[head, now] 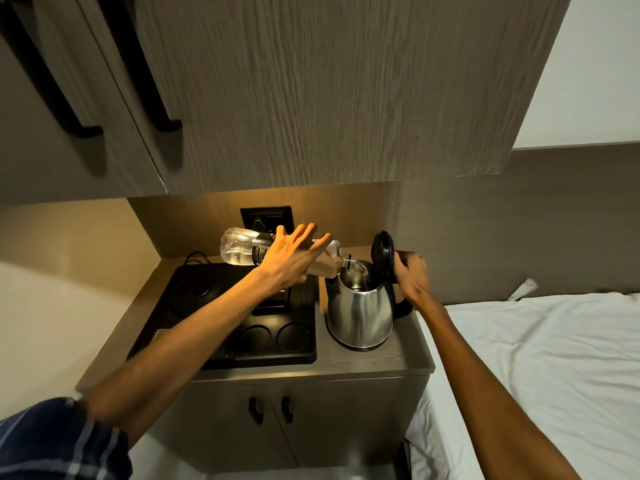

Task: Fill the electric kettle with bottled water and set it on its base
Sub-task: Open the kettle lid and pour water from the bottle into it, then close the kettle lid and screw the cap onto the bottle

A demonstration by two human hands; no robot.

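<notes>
A steel electric kettle (358,315) stands on the wooden counter, its black lid (382,252) flipped up. My right hand (410,275) grips the kettle's black handle behind the lid. My left hand (294,258) holds a clear plastic water bottle (242,251) tipped nearly flat, its neck over the kettle's mouth, and water runs into the kettle. The kettle's round base (201,292) sits in the back left corner of the black tray (263,356), left of the kettle.
The tray has two round recesses (277,336) at its front. A black wall socket (266,216) with a plug is behind the bottle. Wooden cupboards hang low overhead. A white bed (540,358) borders the counter's right side. Small cabinet doors (270,410) are below.
</notes>
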